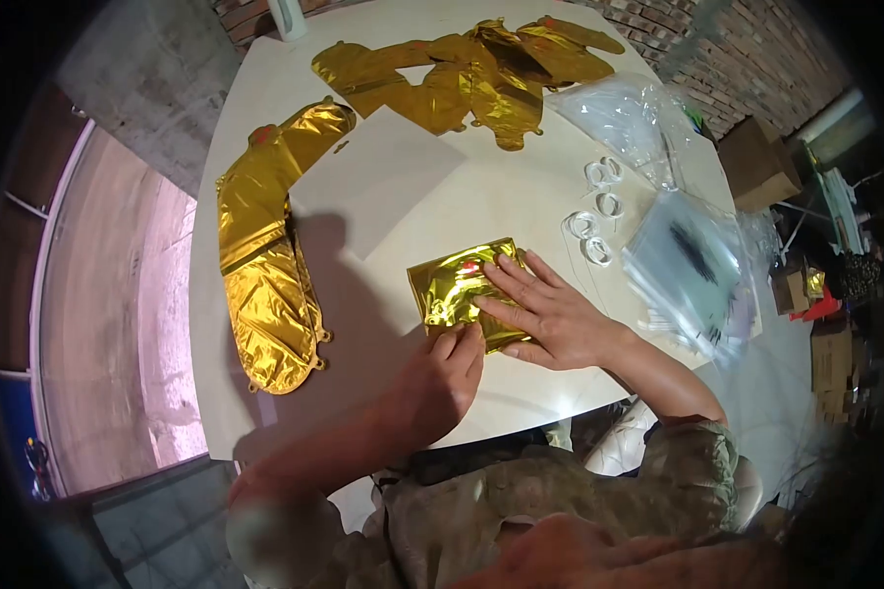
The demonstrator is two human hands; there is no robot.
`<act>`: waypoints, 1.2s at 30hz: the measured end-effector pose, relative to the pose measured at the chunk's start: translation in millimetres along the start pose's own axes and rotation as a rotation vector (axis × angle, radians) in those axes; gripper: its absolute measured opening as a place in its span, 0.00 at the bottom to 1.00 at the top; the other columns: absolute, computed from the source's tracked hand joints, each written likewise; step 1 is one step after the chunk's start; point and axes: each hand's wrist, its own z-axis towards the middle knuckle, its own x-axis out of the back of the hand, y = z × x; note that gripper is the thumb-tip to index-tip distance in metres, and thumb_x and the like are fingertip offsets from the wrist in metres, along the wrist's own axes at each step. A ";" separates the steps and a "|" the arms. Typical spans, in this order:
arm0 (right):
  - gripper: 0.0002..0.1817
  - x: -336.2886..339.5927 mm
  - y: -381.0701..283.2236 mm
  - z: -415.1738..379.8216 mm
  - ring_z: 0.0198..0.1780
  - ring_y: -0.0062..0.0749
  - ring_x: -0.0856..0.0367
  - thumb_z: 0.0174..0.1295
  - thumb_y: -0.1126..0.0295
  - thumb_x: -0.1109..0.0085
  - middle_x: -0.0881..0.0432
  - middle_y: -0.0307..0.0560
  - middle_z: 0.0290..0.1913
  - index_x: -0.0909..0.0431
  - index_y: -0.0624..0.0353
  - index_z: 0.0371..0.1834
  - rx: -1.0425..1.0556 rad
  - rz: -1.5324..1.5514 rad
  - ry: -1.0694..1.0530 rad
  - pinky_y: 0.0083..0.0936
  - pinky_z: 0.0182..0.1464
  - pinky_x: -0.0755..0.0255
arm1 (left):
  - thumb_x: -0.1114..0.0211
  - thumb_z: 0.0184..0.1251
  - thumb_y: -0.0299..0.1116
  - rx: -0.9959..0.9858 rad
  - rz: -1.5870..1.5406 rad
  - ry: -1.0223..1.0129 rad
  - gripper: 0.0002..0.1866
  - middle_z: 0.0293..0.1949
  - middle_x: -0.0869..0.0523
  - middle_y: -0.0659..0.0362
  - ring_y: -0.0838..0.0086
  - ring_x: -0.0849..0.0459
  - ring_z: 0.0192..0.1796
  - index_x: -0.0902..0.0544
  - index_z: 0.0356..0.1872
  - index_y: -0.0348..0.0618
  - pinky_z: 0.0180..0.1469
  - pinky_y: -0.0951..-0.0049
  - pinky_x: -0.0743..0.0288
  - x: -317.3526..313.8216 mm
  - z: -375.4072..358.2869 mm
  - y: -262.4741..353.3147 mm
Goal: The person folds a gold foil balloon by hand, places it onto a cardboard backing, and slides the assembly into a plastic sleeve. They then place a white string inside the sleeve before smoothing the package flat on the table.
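Note:
A gold foil balloon (444, 287), folded into a flat, shiny packet with a small red mark, lies on the table in front of me. My right hand (565, 319) rests flat across its right side, fingers stretched out and spread. At the packet's lower left edge, my left hand (444, 381) is closed, its thumb and fingers pressed together on the foil. Left of the hands lies another gold foil balloon (270, 319), long, bent and flat.
More flat gold foil balloons (442, 79) lie along the table's (521, 201) far side. A pale sheet (378, 177) sits between them and my hands. To the right are several white ribbon coils (609, 204), crumpled clear plastic (614, 113) and a stack of clear bags (683, 265).

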 end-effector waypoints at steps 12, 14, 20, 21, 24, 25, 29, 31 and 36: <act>0.16 11.4 -39.0 -2.1 0.42 0.33 0.18 0.54 0.67 0.34 0.20 0.43 0.38 0.18 0.62 0.45 0.095 -0.371 0.078 0.25 0.37 0.20 | 0.41 0.57 0.26 0.041 0.084 0.028 0.15 0.49 0.17 0.42 0.55 0.19 0.47 0.17 0.43 0.26 0.61 0.51 0.29 -0.9 4.7 4.9; 0.11 4.6 -41.2 2.0 0.36 0.32 0.19 0.51 0.68 0.36 0.24 0.44 0.33 0.18 0.62 0.37 0.114 -0.363 0.148 0.25 0.32 0.22 | 0.42 0.55 0.26 0.059 0.042 0.053 0.15 0.45 0.18 0.46 0.59 0.19 0.45 0.17 0.42 0.29 0.64 0.46 0.33 -3.1 5.6 4.2; 0.06 -4.8 -44.7 5.6 0.25 0.32 0.23 0.48 0.72 0.41 0.27 0.45 0.24 0.17 0.60 0.28 0.111 -0.421 0.102 0.27 0.22 0.27 | 0.41 0.53 0.27 0.059 0.048 0.136 0.07 0.38 0.19 0.49 0.58 0.21 0.41 0.18 0.32 0.36 0.66 0.45 0.38 -9.1 8.0 2.6; 0.05 -5.6 -44.7 5.9 0.26 0.32 0.22 0.47 0.70 0.39 0.28 0.44 0.25 0.20 0.59 0.25 0.069 -0.416 0.108 0.27 0.23 0.27 | 0.40 0.54 0.27 0.084 0.043 0.155 0.04 0.35 0.21 0.52 0.60 0.21 0.40 0.20 0.29 0.39 0.66 0.46 0.37 -6.5 11.3 3.8; 0.06 -4.7 -43.0 7.5 0.24 0.30 0.22 0.49 0.69 0.36 0.29 0.41 0.25 0.23 0.57 0.22 0.040 -0.383 0.190 0.27 0.21 0.27 | 0.38 0.55 0.28 0.115 0.042 0.192 0.04 0.32 0.23 0.54 0.63 0.21 0.39 0.21 0.30 0.40 0.65 0.48 0.37 -7.1 17.1 2.2; 0.07 -6.5 -39.3 7.6 0.24 0.30 0.22 0.50 0.68 0.35 0.29 0.41 0.25 0.23 0.57 0.22 0.030 -0.360 0.200 0.27 0.21 0.26 | 0.32 0.51 0.28 0.153 0.085 0.149 0.08 0.38 0.17 0.54 0.63 0.17 0.43 0.16 0.33 0.38 0.65 0.49 0.34 -3.2 19.7 3.2; 0.07 -3.9 -33.6 7.7 0.23 0.31 0.21 0.51 0.67 0.36 0.27 0.40 0.24 0.22 0.57 0.22 -0.009 -0.320 0.203 0.28 0.21 0.26 | 0.40 0.50 0.27 0.030 0.250 0.249 0.04 0.29 0.25 0.54 0.62 0.24 0.36 0.21 0.27 0.38 0.64 0.48 0.33 -15.6 26.1 1.2; 0.08 -1.2 -33.8 6.5 0.22 0.32 0.21 0.52 0.68 0.38 0.25 0.40 0.23 0.23 0.57 0.20 -0.002 -0.292 0.253 0.29 0.20 0.26 | 0.40 0.50 0.26 0.018 0.261 0.244 0.04 0.28 0.26 0.54 0.62 0.23 0.35 0.21 0.26 0.38 0.63 0.48 0.31 -16.7 27.8 0.7; 0.23 52.5 -38.1 -7.9 0.60 0.42 0.22 0.61 0.58 0.35 0.22 0.54 0.59 0.21 0.58 0.56 0.003 0.062 0.516 0.38 0.62 0.28 | 0.39 0.54 0.25 0.050 0.102 0.396 0.02 0.27 0.24 0.54 0.61 0.22 0.32 0.21 0.24 0.39 0.52 0.57 0.25 24.6 38.0 -11.6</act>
